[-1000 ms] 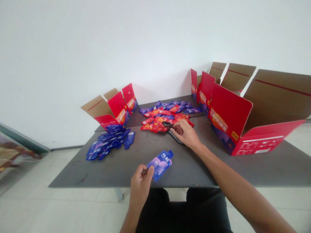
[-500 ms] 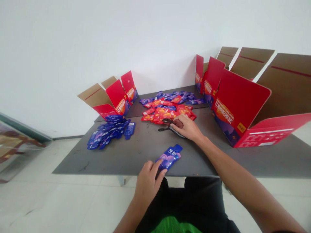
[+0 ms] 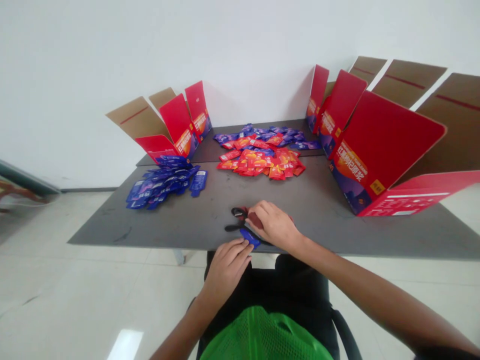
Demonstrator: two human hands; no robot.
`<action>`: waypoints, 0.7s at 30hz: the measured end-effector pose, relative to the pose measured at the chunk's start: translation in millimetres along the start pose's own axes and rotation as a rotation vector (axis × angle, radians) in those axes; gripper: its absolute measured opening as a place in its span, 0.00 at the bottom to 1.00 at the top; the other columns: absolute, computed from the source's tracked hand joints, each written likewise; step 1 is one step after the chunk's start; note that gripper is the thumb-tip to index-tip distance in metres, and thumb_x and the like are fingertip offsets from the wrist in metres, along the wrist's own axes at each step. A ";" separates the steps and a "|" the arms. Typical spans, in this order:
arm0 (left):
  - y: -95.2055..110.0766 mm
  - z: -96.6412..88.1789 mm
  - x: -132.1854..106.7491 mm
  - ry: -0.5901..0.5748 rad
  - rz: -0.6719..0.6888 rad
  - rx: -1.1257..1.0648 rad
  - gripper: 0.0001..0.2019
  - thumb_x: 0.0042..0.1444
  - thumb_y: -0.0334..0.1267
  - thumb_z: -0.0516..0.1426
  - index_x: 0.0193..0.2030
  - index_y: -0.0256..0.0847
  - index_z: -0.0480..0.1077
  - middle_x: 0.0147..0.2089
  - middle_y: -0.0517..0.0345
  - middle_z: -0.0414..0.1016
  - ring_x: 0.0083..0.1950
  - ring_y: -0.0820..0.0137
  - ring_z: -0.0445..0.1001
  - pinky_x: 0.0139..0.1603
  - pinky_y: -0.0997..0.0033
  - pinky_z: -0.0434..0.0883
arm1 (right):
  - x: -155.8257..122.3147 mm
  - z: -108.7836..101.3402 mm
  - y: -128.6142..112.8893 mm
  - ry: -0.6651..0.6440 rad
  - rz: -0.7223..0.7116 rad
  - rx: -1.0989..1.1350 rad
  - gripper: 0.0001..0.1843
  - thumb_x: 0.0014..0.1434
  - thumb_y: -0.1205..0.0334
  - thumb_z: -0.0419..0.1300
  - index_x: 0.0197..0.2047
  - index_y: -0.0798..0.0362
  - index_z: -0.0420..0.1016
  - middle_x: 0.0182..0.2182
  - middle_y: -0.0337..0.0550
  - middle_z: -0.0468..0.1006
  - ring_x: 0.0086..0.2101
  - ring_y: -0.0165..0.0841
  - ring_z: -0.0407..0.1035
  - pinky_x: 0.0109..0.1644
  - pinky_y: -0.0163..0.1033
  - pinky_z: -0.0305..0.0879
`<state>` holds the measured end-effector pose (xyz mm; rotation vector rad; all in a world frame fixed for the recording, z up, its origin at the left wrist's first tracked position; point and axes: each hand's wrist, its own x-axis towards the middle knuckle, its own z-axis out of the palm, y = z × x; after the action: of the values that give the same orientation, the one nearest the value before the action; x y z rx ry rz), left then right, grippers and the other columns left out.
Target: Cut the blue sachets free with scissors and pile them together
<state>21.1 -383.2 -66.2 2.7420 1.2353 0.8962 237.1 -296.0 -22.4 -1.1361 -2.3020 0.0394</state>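
A small blue pouch (image 3: 250,238) lies at the table's front edge, mostly covered. My left hand (image 3: 228,265) is closed on it, fingertips pressed over its near end. Just above and to the right, my right hand (image 3: 272,225) is wrapped round a dark tool with a black loop and a black prong (image 3: 239,212). The tool's loop and prong point left, and the prong is close against the pouch. A reddish-brown part shows under my right fingers; the rest of the tool is hidden, so I cannot make out its kind.
Blue pouches (image 3: 159,182) lie overlapped at the left. Red pouches (image 3: 258,161) and purple-blue pouches (image 3: 268,135) form a heap at the back middle. Open red cartons (image 3: 170,130) stand back left; larger-looking open red cartons (image 3: 378,155) line the right side. A white wall rises behind.
My right hand has brought the dark tool from beside the red heap toward me, down to the blue pouch. My left hand now covers more of the pouch. The view has tilted down.
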 end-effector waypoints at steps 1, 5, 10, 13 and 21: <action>0.5 -0.6 0.8 -0.009 -0.013 0.002 0.14 0.70 0.34 0.57 0.61 0.41 0.73 0.57 0.50 0.80 0.61 0.60 0.75 0.60 0.55 0.70 | 1.3 -1.5 12.6 0.015 0.045 -0.041 0.08 0.72 0.55 0.56 0.48 0.50 0.71 0.43 0.48 0.76 0.41 0.41 0.71 0.46 0.45 0.69; 2.0 -1.9 4.1 -0.012 -0.055 0.009 0.12 0.71 0.37 0.58 0.57 0.43 0.76 0.57 0.51 0.80 0.63 0.58 0.74 0.58 0.54 0.67 | 14.2 -22.3 46.8 0.111 0.178 -0.138 0.10 0.72 0.53 0.56 0.48 0.50 0.71 0.42 0.51 0.75 0.42 0.45 0.71 0.46 0.48 0.68; -0.6 1.5 6.3 0.005 -0.010 -0.026 0.10 0.71 0.35 0.57 0.55 0.40 0.76 0.61 0.48 0.77 0.67 0.58 0.70 0.62 0.55 0.66 | 10.8 -15.1 -8.5 0.180 0.132 0.036 0.10 0.74 0.53 0.54 0.51 0.49 0.70 0.46 0.50 0.76 0.46 0.43 0.71 0.51 0.47 0.69; -2.1 1.7 6.3 -0.007 0.001 -0.043 0.11 0.72 0.33 0.55 0.55 0.41 0.76 0.57 0.50 0.79 0.64 0.60 0.72 0.62 0.55 0.65 | -0.4 4.3 -28.3 0.060 0.038 0.052 0.08 0.73 0.55 0.55 0.50 0.49 0.71 0.46 0.49 0.77 0.45 0.42 0.71 0.50 0.48 0.70; 0.4 2.6 5.4 0.033 -0.041 -0.041 0.10 0.71 0.35 0.56 0.54 0.44 0.78 0.59 0.51 0.79 0.65 0.62 0.73 0.59 0.56 0.62 | 11.7 -20.2 34.6 0.115 0.180 -0.122 0.11 0.72 0.52 0.56 0.50 0.50 0.71 0.45 0.51 0.75 0.44 0.46 0.72 0.48 0.50 0.70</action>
<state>25.5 -379.1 -65.6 2.6712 1.2594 0.9561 266.6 -269.6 -9.2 -1.3688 -2.1198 -0.0970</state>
